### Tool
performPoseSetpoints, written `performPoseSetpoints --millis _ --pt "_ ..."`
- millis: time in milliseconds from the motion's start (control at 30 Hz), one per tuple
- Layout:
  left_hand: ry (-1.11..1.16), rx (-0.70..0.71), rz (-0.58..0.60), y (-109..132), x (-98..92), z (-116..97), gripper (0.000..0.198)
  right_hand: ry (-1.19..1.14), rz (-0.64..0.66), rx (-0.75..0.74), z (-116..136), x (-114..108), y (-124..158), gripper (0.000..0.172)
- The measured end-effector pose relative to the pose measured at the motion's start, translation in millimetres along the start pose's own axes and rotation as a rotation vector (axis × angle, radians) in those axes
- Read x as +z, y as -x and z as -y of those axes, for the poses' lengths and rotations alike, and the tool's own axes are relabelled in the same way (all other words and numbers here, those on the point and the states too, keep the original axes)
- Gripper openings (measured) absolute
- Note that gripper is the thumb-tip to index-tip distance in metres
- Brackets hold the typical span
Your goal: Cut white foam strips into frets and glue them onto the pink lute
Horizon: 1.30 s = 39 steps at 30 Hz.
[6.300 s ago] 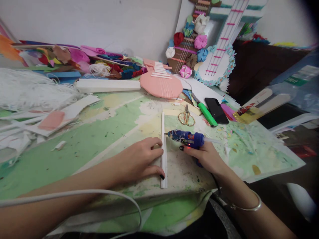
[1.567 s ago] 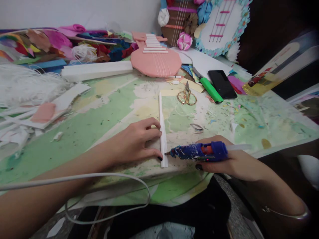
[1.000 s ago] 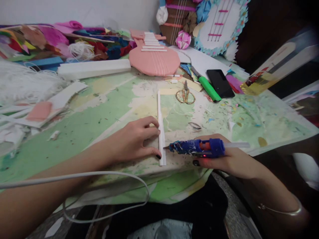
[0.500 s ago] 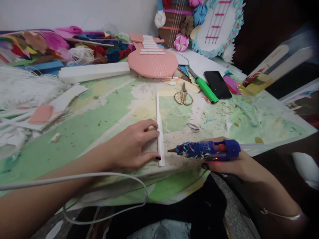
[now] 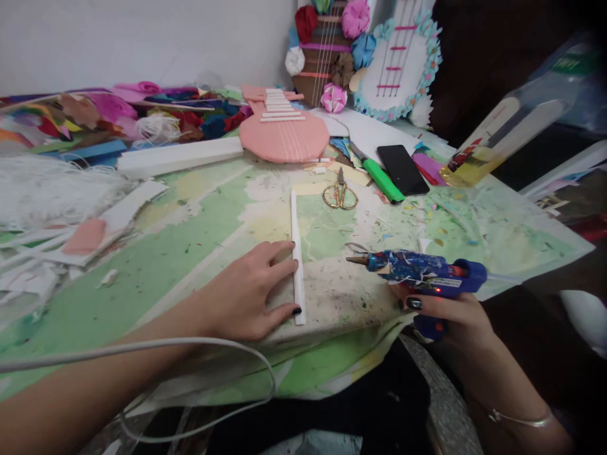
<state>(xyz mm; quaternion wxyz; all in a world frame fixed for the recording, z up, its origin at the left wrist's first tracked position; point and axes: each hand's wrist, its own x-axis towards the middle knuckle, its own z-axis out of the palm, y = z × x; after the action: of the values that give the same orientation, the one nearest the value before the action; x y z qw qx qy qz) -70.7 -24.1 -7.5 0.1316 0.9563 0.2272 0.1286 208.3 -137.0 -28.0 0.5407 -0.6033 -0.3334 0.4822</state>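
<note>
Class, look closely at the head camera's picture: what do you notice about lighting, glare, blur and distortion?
Head view: rather dim, even light with soft shadows; a small glint on the thumbnail of the right hand; a red light glowing on the glue gun; bottle blurred and seemingly stretched; white strings soft; upper right corner dark; scissors comparatively clear.

I'm getting dim, flat light, faint soft shadows; top-right corner near black, wide-angle edge stretch, bottle (image 5: 515, 123) blurry.
</note>
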Motion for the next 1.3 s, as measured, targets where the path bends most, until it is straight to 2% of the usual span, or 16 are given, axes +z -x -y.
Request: performPoseSetpoints --millis 300,500,700,933,1167,1300 --pt "-0.095 0.004 0.105 -1.7 -0.6 -0.4 0.042 -0.033 0.070 -0.023 -9.3 -7.1 -6.1 0.019" --pt "-0.156 0.030 0.179 -4.6 -1.6 -1.8 0.041 -0.035 0.105 -0.031 -7.0 -5.8 -6.6 0.018" --pt "-0.186 0.043 0.173 -5.7 -0.5 -2.3 0.044 -0.100 0.088 -0.002 -6.4 -3.9 -6.3 0.022" --pt "-0.159 -0.062 0.146 -5.4 -1.2 -1.0 0.070 -0.094 0.051 -0.013 -9.8 -4.9 -7.3 0.025" --pt "-0.077 -0.023 0.083 -8.1 -0.4 16.4 0.071 -0.124 0.082 -0.029 -8.9 -4.2 -8.2 0.021" --pt "-0.130 -0.015 0.055 -9.0 4.4 27.2 0.083 -0.119 0.096 -0.046 -8.6 -5.0 -8.7 0.023"
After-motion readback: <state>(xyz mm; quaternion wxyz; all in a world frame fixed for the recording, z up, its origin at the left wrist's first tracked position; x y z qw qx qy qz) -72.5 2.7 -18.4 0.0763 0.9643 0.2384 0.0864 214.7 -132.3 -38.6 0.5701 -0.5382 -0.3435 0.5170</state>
